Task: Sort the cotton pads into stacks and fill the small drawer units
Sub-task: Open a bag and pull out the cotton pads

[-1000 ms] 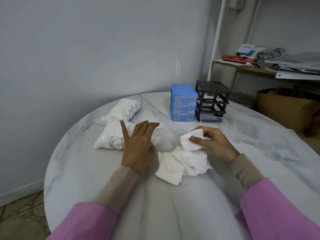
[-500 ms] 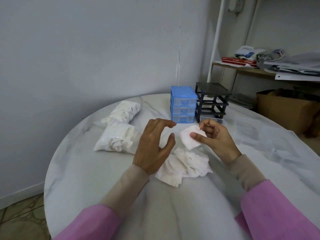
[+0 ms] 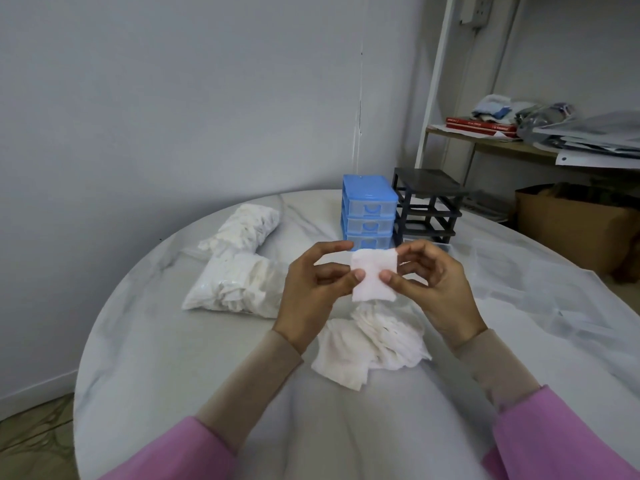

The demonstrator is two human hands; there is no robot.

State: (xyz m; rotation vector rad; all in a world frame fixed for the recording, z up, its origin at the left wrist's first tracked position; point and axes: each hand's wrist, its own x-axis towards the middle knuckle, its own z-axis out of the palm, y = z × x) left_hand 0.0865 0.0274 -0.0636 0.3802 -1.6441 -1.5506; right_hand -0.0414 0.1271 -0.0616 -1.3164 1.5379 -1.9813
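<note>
A square white cotton pad (image 3: 373, 274) is held up above the table, pinched on its left edge by my left hand (image 3: 313, 292) and on its right edge by my right hand (image 3: 438, 285). Below it a loose pile of cotton pads (image 3: 372, 344) lies on the round marble table (image 3: 173, 358). Two clear bags stuffed with pads (image 3: 239, 271) lie to the left. At the back stand a blue drawer unit (image 3: 369, 213) with its three drawers closed and a black drawer frame (image 3: 427, 206) with empty slots.
Clear plastic drawers or sheets (image 3: 540, 289) lie on the table's right side. Behind the table are a shelf with papers and red books (image 3: 481, 124) and a cardboard box (image 3: 571, 226). A grey wall stands close behind the table.
My left hand left the bag, rose and took the pad's left edge. My right hand lifted the pad off the pile to mid-air.
</note>
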